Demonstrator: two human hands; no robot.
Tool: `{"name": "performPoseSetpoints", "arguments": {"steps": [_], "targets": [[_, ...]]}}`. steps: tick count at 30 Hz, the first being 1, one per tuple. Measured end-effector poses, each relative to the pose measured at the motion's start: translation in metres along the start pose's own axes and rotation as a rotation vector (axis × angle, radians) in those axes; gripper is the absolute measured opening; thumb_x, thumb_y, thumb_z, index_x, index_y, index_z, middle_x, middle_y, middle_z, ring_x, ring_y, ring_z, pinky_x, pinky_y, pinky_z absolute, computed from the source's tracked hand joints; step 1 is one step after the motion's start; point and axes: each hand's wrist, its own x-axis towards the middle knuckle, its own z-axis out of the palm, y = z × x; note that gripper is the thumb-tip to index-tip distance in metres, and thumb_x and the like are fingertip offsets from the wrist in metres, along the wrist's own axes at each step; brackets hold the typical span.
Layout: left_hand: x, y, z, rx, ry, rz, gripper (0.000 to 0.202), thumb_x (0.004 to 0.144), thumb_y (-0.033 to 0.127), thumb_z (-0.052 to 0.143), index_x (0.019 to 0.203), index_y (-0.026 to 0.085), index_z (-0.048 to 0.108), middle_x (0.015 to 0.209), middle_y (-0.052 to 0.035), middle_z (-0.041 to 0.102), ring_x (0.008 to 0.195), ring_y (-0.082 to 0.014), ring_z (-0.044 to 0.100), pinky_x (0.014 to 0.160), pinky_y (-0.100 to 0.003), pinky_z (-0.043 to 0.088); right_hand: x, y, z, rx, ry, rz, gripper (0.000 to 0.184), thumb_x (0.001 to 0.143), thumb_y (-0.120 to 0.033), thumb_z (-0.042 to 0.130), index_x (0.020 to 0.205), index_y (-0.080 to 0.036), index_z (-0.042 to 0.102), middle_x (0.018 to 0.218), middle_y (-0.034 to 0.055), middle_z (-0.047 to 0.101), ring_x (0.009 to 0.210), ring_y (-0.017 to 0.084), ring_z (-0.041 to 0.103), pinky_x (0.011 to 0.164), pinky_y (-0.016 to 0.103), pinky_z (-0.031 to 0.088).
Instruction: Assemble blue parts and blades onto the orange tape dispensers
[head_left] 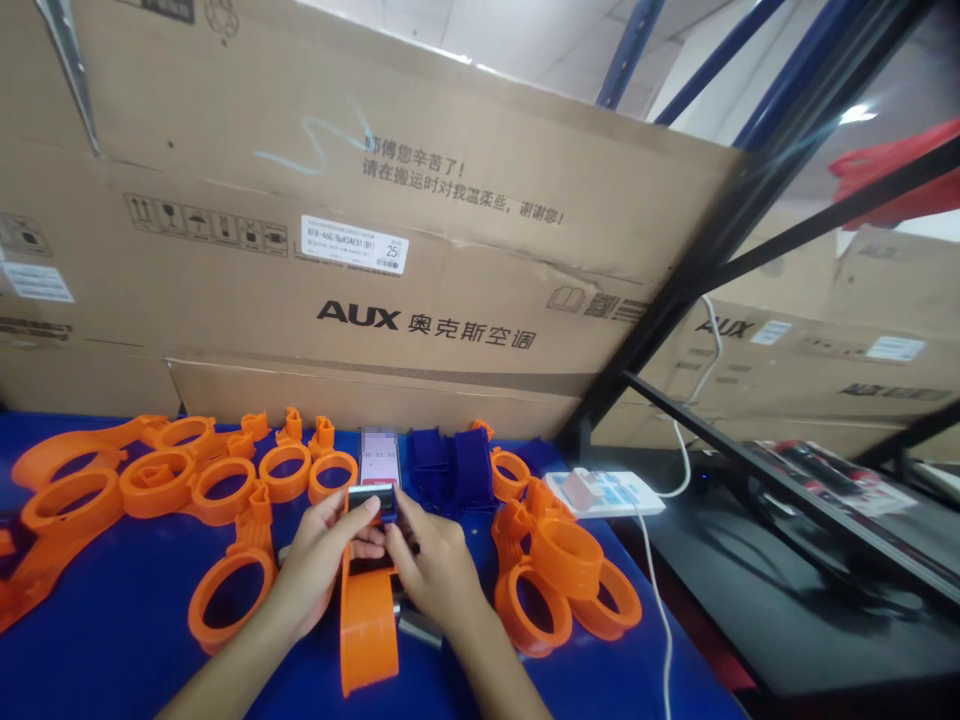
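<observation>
My left hand [321, 560] and my right hand [431, 568] meet over the top end of a long orange plastic part [367, 625] that lies on the blue table [112, 640]. Both hands are closed around a small dark block [373, 497] at that end, with the left thumb pressed on its top. A metal piece [420, 628] shows beside the orange part under my right wrist. Just behind the hands stands a phone [377, 457] with a lit screen.
Orange ring-shaped parts lie in a spread at the left [150, 480] and in a pile at the right [562, 580]. Blue blocks [450, 465] stand behind. A white power strip [604, 492] with a cable sits at the table's right edge. Cardboard boxes [337, 250] wall the back.
</observation>
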Motion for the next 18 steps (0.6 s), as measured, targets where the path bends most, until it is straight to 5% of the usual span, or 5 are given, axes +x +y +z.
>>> {"name": "performPoseSetpoints", "arguments": {"steps": [12, 18], "targets": [[-0.0034, -0.0007, -0.0020, 0.071, -0.086, -0.014, 0.028, 0.081, 0.038, 0.082, 0.090, 0.014, 0.070, 0.064, -0.0045, 0.069, 0.053, -0.0132, 0.063, 0.053, -0.021, 0.053, -0.0109, -0.0019, 0.0033, -0.115, 0.031, -0.056, 0.050, 0.103, -0.021, 0.040, 0.150, -0.007, 0.046, 0.077, 0.0090, 0.074, 0.059, 0.019, 0.068, 0.063, 0.030, 0.059], [-0.0032, 0.0045, 0.0004, -0.096, 0.010, -0.111, 0.029, 0.083, 0.034, 0.081, 0.103, 0.017, 0.068, 0.065, -0.0037, 0.069, 0.055, -0.0132, 0.065, 0.056, -0.022, 0.057, -0.0055, 0.0046, 0.0000, 0.008, -0.041, -0.064, 0.050, 0.103, -0.026, 0.048, 0.152, -0.016, 0.044, 0.095, 0.0105, 0.075, 0.078, 0.021, 0.071, 0.073, 0.031, 0.059]]}}
